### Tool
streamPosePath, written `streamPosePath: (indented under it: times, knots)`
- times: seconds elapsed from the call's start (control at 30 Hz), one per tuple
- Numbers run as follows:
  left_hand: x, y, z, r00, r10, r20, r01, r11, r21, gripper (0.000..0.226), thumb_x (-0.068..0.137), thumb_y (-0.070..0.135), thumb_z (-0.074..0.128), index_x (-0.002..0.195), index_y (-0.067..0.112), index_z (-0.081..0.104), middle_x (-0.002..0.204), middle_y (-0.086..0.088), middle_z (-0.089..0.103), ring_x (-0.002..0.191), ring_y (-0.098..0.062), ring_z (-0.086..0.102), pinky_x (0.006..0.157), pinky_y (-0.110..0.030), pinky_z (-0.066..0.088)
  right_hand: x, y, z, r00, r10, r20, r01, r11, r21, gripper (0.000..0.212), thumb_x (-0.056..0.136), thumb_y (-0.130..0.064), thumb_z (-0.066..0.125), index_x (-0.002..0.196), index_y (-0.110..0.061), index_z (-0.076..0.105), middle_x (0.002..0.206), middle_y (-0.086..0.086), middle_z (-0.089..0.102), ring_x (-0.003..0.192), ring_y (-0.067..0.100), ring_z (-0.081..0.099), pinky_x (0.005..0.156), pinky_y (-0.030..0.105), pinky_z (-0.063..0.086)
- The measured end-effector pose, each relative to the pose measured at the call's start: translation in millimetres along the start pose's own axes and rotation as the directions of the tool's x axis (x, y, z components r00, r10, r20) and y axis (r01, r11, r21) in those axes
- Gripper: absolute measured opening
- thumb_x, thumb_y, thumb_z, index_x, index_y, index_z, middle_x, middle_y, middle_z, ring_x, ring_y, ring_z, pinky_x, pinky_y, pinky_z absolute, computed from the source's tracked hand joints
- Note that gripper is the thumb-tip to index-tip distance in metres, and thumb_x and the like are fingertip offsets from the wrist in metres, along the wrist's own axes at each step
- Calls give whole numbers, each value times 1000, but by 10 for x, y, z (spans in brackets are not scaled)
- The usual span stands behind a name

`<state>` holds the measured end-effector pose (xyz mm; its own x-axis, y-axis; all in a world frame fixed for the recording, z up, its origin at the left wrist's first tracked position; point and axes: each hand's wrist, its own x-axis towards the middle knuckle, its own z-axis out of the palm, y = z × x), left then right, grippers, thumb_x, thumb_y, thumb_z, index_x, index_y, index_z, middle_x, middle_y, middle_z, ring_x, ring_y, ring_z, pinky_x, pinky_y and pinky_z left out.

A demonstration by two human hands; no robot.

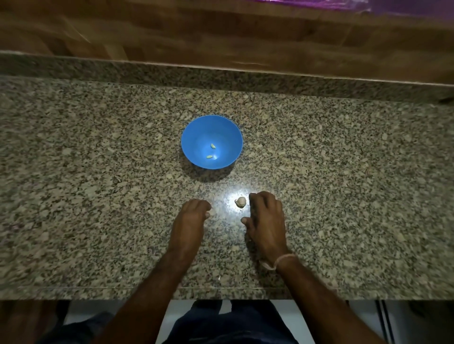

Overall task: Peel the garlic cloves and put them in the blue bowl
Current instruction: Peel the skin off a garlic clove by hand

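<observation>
Left hand (194, 216) and right hand (266, 221) rest loosely curled, empty; garlic (240, 201) lies beside the right.

Left hand (191, 217), fingertips hidden underneath, wooden wall (221, 36) blurred, purple strip (319, 3) cut off at top

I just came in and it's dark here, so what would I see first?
The bright blue bowl stands out in the middle of the speckled granite counter, with two small peeled cloves lying inside it. Nearer the person, a pale garlic piece sits in a shiny spot of light, with the right hand just beside it and the left hand resting on the counter a little apart.
</observation>
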<state>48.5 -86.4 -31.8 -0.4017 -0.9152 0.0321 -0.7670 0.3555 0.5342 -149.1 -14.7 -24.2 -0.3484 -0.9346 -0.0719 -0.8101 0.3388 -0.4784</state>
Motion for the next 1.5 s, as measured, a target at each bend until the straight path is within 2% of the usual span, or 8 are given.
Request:
streamPosePath:
  times: [0.17,0.37,0.67,0.77,0.87,1.1,1.3,1.5]
  knots:
    - [27,248,-112,986,-155,-59,136,960,-244,20,97,-2,61,102,15,70,98,0,64,87,-17,62,72,-17,47,14,32,-23,1000,-11,12,11,1000,16,64,81,-24,89,136,-21,56,139,-2,48,118,23,44,91,37,44]
    - [646,692,-445,954,-132,-270,47,953,-300,12,99,1,62,103,9,71,99,-2,63,87,-11,58,72,-1,37,24,94,-83,997,-65,41,64,998,28,63,82,-29,86,136,-22,55,137,-1,47,116,25,46,90,40,47]
    - [1125,621,-515,947,-186,-264,185,982,-27,29,96,9,69,125,9,69,125,-11,67,117,-34,61,88,-46,52,141,71,-178,989,-119,92,94,965,244,51,90,-11,75,137,-24,59,129,-4,54,117,18,46,87,30,42]
    - [731,741,-428,909,-168,-381,148,986,-83,22,95,12,70,117,18,68,118,-4,63,109,-27,60,78,-37,50,215,30,-153,977,-195,88,171,959,226,38,93,-10,69,128,-24,65,120,-4,57,112,18,49,80,29,41]
    - [265,866,-163,926,-257,-275,173,940,-294,17,96,8,67,110,17,69,107,1,66,91,-16,63,75,-20,47,254,51,-103,967,-238,87,216,954,207,24,94,-9,65,114,-23,68,111,-6,56,105,18,51,78,35,47]
    - [50,995,226,829,-491,268,508,460,-728,14,99,19,71,111,18,77,98,0,81,95,-19,78,85,-39,62,154,85,-359,966,-226,121,101,769,632,36,93,0,67,122,-21,66,112,-6,69,104,12,68,88,37,58]
    - [54,1129,70,676,-409,613,513,-335,-790,29,96,26,63,112,3,72,109,-19,77,86,-18,75,75,-26,63,49,108,-553,982,-62,181,-124,513,849,40,90,10,71,120,-16,72,117,-2,76,106,14,72,95,33,59]
    - [27,1306,60,693,-380,612,479,-391,-786,30,98,35,55,100,9,71,95,-9,77,81,-14,73,71,-25,58,-3,25,-697,994,-22,110,-85,486,870,21,92,-6,80,109,-18,79,111,3,72,104,24,73,93,53,60]
